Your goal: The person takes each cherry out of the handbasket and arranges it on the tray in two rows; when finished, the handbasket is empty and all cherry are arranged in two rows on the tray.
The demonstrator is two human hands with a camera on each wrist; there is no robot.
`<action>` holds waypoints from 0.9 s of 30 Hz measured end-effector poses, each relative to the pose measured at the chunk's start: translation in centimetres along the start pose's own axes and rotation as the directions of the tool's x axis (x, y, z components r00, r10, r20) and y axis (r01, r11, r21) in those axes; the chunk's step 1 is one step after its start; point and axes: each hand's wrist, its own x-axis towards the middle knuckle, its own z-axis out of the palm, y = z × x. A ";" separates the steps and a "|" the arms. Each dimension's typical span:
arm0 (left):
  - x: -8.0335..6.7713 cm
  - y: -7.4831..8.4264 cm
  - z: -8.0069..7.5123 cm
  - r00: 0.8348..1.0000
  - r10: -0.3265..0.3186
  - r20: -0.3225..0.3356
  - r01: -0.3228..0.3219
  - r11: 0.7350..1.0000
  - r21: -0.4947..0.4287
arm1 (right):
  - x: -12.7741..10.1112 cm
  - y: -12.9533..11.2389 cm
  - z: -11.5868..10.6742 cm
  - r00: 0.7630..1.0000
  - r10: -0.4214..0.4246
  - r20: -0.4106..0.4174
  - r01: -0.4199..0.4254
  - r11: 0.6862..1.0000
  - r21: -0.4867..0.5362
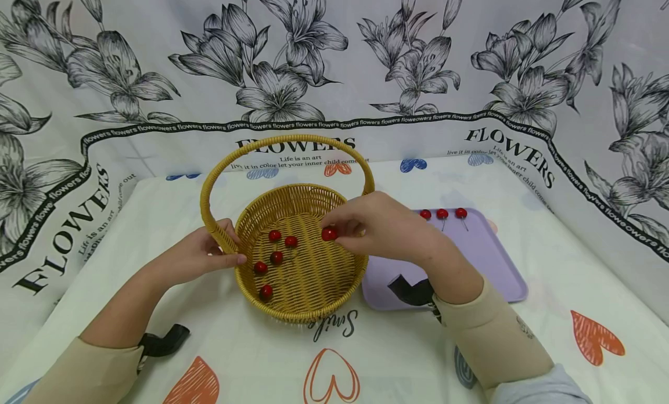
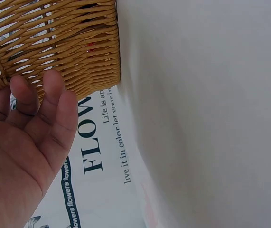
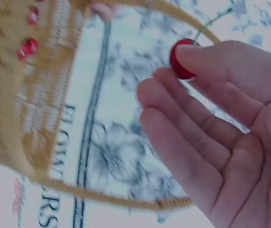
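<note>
Basket (image 1: 319, 279): left hand (image 1: 202, 252) grips left rim, seemingly for steadiness; five cherries (image 1: 276, 258) inside, leftward. Single cherry (image 1: 329, 234): right hand (image 1: 385, 227) pinches it near right rim.

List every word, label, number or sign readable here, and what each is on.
"FLOWERS": large, repeated on the backdrop cloth.
"Life is an art": backdrop cloth, beneath "FLOWERS".
"live it in color let your inner child come out": backdrop cloth, smaller.
"flowers", repeated: the backdrop's black band.
Apparently "Smile": tablecloth, beside the basket.
The mark on the right sleeve is too small to read.
No numbers readable.
</note>
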 end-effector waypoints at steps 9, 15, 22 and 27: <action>0.1 -0.1 0.0 1.000 -0.001 0.003 0.001 1.000 -0.002 | -2.4 1.7 -4.0 0.975 0.216 -0.043 -0.212 0.973 0.091; 0.0 -0.1 0.0 1.000 -0.002 0.001 0.002 1.000 0.000 | -3.1 4.1 -5.5 0.932 0.359 -0.048 -0.353 0.929 0.108; -0.1 -0.1 -0.1 1.000 -0.015 -0.001 0.015 1.000 -0.005 | -1.7 9.1 -4.2 0.884 0.464 0.057 -0.467 0.880 0.083; 0.0 0.0 -0.1 1.000 -0.014 0.003 0.014 1.000 -0.011 | -0.9 12.0 -2.3 0.865 0.481 0.141 -0.487 0.874 0.002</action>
